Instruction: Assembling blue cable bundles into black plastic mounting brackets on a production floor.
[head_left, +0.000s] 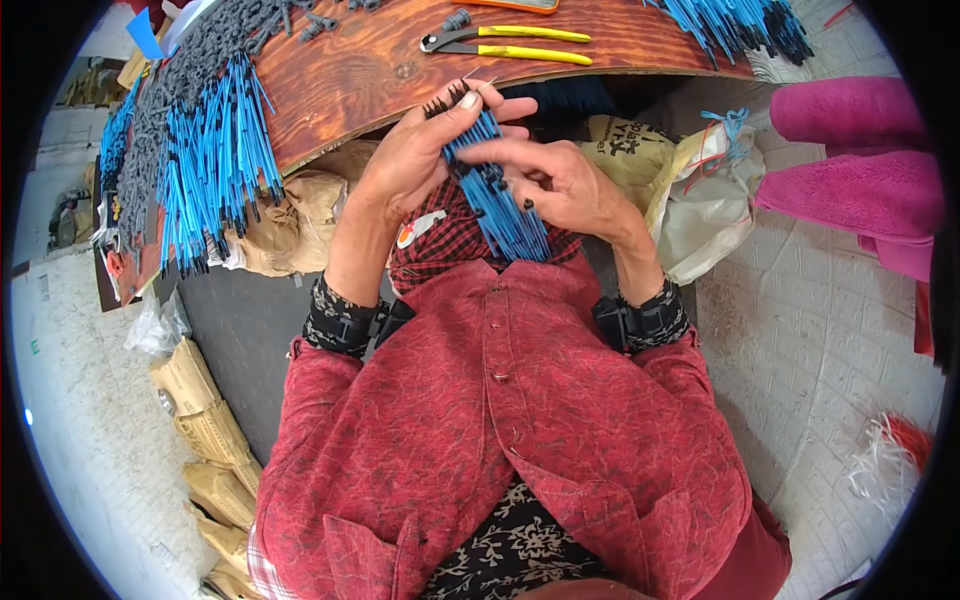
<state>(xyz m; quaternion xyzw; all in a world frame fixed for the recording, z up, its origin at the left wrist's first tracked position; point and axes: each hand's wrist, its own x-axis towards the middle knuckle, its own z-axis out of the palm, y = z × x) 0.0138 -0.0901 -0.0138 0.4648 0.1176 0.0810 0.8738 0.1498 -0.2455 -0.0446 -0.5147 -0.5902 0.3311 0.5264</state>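
In front of my chest, my left hand [425,150] grips a bundle of thin blue wires with black ends [515,225]. The thumb presses near the bundle's upper end, where a row of black tips sticks out past the fingers. My right hand [570,185] closes around the same bundle from the right, its index finger lying across the wires and the other fingers curled. Small black pieces show beside its fingers. The wires' lower ends hang over a red-and-black checked cloth [440,255] on my lap.
Pliers with yellow handles [535,50] lie on the wooden table [350,85]. More blue wires [215,160] hang over its left edge beside a heap of grey parts [205,60]; another bunch [735,25] lies at far right. A white sack [705,210] and purple towels [850,165] are at right.
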